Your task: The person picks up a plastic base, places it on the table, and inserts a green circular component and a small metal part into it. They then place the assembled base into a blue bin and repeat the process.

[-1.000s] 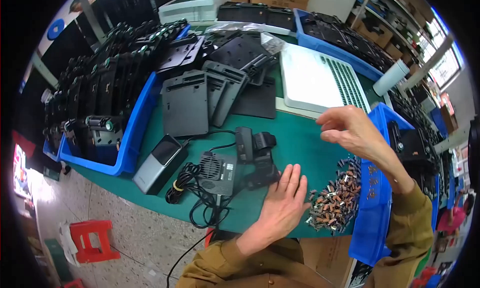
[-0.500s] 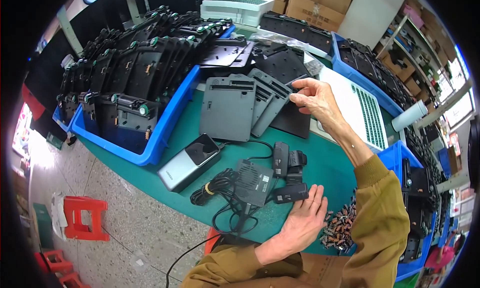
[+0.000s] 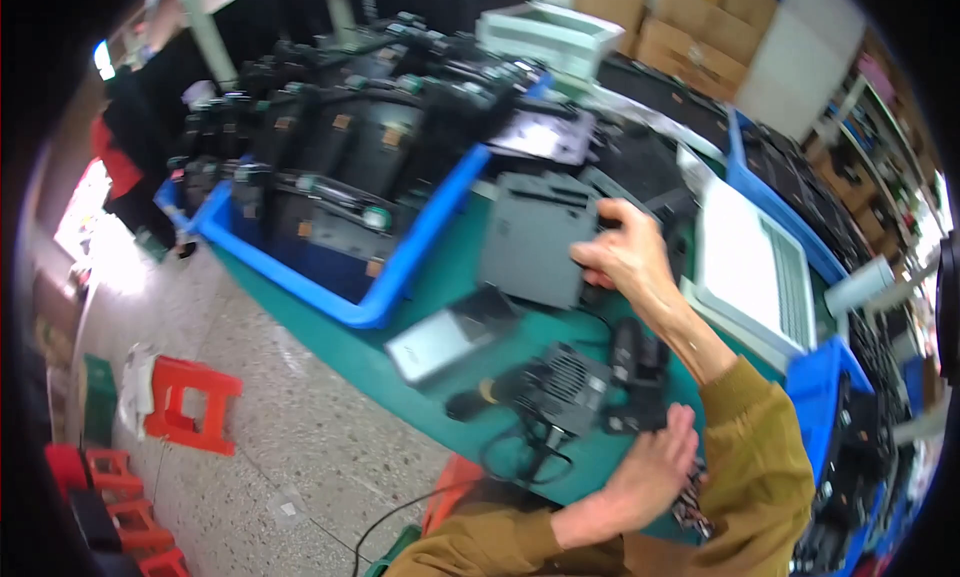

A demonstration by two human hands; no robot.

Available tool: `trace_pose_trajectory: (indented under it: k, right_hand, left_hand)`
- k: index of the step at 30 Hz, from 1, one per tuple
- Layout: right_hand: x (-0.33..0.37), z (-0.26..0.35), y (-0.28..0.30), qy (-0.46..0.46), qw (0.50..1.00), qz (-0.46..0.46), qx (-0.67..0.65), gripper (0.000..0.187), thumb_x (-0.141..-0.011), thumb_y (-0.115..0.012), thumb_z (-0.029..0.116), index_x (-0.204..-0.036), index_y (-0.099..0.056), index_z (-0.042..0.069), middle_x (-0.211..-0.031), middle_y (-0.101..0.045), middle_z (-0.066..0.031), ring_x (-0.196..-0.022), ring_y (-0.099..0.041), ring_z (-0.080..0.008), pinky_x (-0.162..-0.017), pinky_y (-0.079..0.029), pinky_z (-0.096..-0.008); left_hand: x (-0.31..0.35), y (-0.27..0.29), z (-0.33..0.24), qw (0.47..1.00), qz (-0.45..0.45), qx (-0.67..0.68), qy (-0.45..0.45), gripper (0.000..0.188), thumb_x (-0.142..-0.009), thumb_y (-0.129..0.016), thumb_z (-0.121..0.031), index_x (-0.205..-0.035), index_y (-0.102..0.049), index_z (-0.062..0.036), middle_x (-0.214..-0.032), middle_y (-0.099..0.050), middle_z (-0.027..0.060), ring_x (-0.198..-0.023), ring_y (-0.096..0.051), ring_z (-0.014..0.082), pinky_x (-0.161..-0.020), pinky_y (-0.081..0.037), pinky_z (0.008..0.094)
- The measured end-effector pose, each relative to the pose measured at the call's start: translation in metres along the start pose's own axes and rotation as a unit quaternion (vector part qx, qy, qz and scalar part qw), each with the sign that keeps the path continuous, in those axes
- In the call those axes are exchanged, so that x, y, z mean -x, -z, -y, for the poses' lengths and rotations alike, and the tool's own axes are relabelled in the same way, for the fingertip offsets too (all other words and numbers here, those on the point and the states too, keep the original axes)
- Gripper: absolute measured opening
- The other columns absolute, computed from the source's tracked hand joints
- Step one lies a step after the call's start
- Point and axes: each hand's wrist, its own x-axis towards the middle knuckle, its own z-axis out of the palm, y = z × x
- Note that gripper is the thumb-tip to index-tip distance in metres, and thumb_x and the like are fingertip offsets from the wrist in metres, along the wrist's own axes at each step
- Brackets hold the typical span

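A: Quick check: what are the hands doing?
B: R hand (image 3: 632,252) is at the R edge of the front grey plastic panel (image 3: 535,242), fingers bent, thumb against the edge. Blurry, so can't tell if it grips or just touches.
A: And the L hand (image 3: 648,479)?
B: Palm down, fingers extended and unclenched, tips just beside the black blocky units (image 3: 638,362). Pile of small parts (image 3: 692,512) is partly hidden btwn it and the R sleeve (image 3: 755,457).
A: Where's the panel exactly?
B: Flat on the green surface (image 3: 440,267), btwn the blue crate (image 3: 370,309) of black assemblies (image 3: 330,202) and the white vented case (image 3: 750,262). More dark panels are behind it.
A: Any labels or writing?
B: Faint marking on the silver power bank (image 3: 450,337), near its L end; too blurred to make out. Pale label (image 3: 598,385) on the grey vented box (image 3: 570,382), same prob. Cardboard boxes (image 3: 695,52) in the bg have a pale patch, also fuzzy.
A: Cables?
B: Black cable (image 3: 540,469), looped just below the vented box. Red stool (image 3: 190,407) is on the floor, far L.
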Motion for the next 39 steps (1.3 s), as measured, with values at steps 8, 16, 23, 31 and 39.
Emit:
trace_pose_trajectory:
  k: [8,16,23,31,39]
  right_hand:
    - [0.009,-0.003,0.003,-0.048,0.987,-0.015,-0.153,0.068,-0.073,-0.07,-0.003,-0.135,-0.042,-0.007,-0.068,-0.061,-0.0032,-0.053,-0.057,-0.01,-0.048,-0.044,-0.022]
    - [0.043,0.009,0.046,-0.035,0.988,-0.048,-0.145,0.069,-0.071,-0.072,-0.002,-0.134,-0.043,-0.005,-0.068,-0.061,-0.0018,-0.053,-0.057,-0.0096,-0.048,-0.044,-0.0215]
    - [0.104,0.02,0.14,0.021,0.984,-0.166,-0.068,0.062,-0.072,-0.068,-0.001,-0.131,-0.05,-0.004,-0.062,-0.056,0.0017,-0.052,-0.049,-0.0057,-0.049,-0.039,-0.0194]
    - [0.164,0.001,0.186,0.125,0.907,-0.281,0.289,0.047,-0.074,-0.063,-0.002,-0.121,-0.062,0.003,-0.063,-0.059,-0.0041,-0.055,-0.058,-0.0115,-0.053,-0.045,-0.0279]
    - [0.164,-0.039,0.157,0.124,0.787,-0.15,0.585,0.021,-0.068,-0.066,0.007,-0.087,-0.06,0.002,-0.075,-0.066,-0.0166,-0.069,-0.067,-0.0339,-0.061,-0.052,-0.0436]
  left_hand:
    - [0.005,-0.003,-0.009,0.998,-0.011,-0.045,-0.03,0.065,-0.079,-0.06,-0.03,-0.131,-0.047,0.0067,-0.149,-0.032,0.0294,-0.137,-0.033,0.0409,-0.1,-0.036,0.0484]
    - [0.009,0.004,-0.011,0.998,-0.015,-0.027,-0.048,0.065,-0.085,-0.06,-0.034,-0.132,-0.045,0.0081,-0.146,-0.034,0.0307,-0.135,-0.034,0.0429,-0.1,-0.034,0.0516]
    - [0.0,0.0,-0.002,0.998,-0.027,-0.012,-0.05,0.07,-0.079,-0.071,-0.03,-0.131,-0.045,0.0092,-0.146,-0.036,0.0268,-0.138,-0.033,0.0386,-0.097,-0.042,0.0433]
    - [-0.005,0.012,0.004,0.999,-0.015,-0.023,-0.034,0.065,-0.082,-0.071,-0.031,-0.131,-0.047,0.0056,-0.143,-0.04,0.0244,-0.136,-0.035,0.0372,-0.111,-0.029,0.0498]
    - [-0.003,0.013,-0.006,1.0,0.004,-0.007,-0.028,0.065,-0.083,-0.07,-0.026,-0.133,-0.046,0.0068,-0.144,-0.04,0.0244,-0.136,-0.037,0.0373,-0.111,-0.03,0.0517]
